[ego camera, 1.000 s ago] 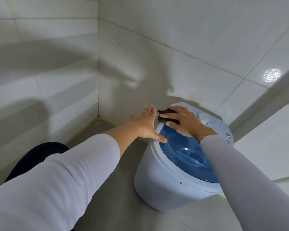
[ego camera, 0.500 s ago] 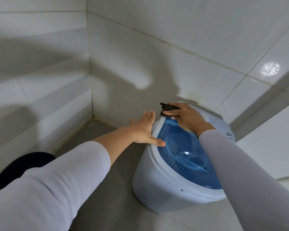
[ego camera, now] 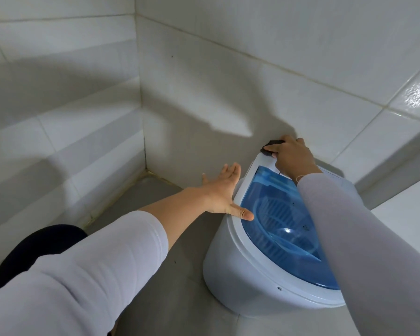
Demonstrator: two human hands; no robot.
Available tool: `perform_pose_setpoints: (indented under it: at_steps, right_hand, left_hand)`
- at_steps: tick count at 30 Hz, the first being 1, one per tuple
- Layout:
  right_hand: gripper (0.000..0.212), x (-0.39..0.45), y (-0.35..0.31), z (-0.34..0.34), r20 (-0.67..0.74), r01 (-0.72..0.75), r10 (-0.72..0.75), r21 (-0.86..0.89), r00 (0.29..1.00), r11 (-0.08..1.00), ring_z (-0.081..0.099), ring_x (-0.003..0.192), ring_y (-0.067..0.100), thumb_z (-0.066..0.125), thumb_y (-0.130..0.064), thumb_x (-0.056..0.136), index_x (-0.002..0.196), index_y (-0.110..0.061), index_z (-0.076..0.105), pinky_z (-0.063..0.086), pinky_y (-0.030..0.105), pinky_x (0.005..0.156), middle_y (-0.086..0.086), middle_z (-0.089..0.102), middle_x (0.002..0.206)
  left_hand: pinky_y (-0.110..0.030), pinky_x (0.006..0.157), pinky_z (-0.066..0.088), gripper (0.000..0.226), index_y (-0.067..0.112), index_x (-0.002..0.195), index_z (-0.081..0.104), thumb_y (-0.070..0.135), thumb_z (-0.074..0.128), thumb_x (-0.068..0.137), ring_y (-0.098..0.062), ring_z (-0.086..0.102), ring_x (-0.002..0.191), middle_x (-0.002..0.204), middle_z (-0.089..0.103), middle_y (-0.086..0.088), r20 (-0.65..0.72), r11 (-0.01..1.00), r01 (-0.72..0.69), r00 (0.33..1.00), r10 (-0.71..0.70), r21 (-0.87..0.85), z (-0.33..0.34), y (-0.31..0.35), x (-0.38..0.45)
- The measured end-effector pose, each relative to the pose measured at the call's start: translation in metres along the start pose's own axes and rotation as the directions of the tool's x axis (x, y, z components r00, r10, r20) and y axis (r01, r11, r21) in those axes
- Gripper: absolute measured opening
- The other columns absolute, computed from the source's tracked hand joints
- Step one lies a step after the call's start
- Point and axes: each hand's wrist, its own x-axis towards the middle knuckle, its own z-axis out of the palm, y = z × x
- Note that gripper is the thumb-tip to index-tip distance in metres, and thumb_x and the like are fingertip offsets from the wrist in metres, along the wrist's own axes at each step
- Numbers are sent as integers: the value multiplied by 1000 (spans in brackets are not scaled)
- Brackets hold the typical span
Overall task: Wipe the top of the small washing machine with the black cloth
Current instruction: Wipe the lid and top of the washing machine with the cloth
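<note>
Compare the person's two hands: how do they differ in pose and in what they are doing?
The left hand is open, fingers spread, empty, braced against the washing machine's side rim. The right hand is curled, pressing the black cloth onto the far top edge. Both touch the machine and wear white sleeves.

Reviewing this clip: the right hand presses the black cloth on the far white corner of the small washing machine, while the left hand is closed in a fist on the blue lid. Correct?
Not quite. The head view shows the left hand open and flat against the small white washing machine rim beside the translucent blue lid, not fisted. The right hand does press the black cloth there.
</note>
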Motion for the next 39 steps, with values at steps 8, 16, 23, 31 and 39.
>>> perform_pose_setpoints:
  at_steps: [8,16,23,31,39]
  right_hand:
    - [32,4,18,-9,79,-226,225,6,971,974,50,107,42,44,-10,91,120,-8,58,45,42,87,20,54,119]
    - [36,-19,37,-53,-44,-288,333,402,942,869,53,113,36,44,-17,93,126,-24,56,42,36,92,16,59,125]
    - [32,-24,42,-54,11,-335,397,557,918,760,53,105,32,44,-25,93,124,-33,47,41,43,100,11,55,130]
    - [46,-32,28,-25,176,-270,232,239,957,933,55,111,32,47,-40,90,132,-21,50,44,38,92,8,58,124]
    - [48,-48,22,-19,144,-144,114,217,983,965,47,126,27,50,-18,89,136,-29,47,36,34,105,2,47,143]
  left_hand:
    - [-63,113,-9,132,17,147,-24,69,66,65,-16,-24,145,158,-25,3,-19,1000,-15,1000,16,22,-1,2,-2]
    - [-65,113,-6,130,16,147,-24,72,62,66,-17,-23,145,158,-24,3,-22,993,-61,998,63,97,-7,1,-4]
    - [-66,113,-5,134,16,147,-23,69,68,63,-16,-24,145,158,-24,3,27,988,-84,996,82,127,-9,5,-6]
    - [-64,111,-10,130,17,146,-26,67,66,67,-16,-25,144,158,-25,4,50,978,-107,994,100,178,-11,11,-7]
    - [-64,111,-10,129,18,146,-27,67,64,69,-15,-25,144,157,-26,5,53,976,-78,996,69,204,-12,16,-11]
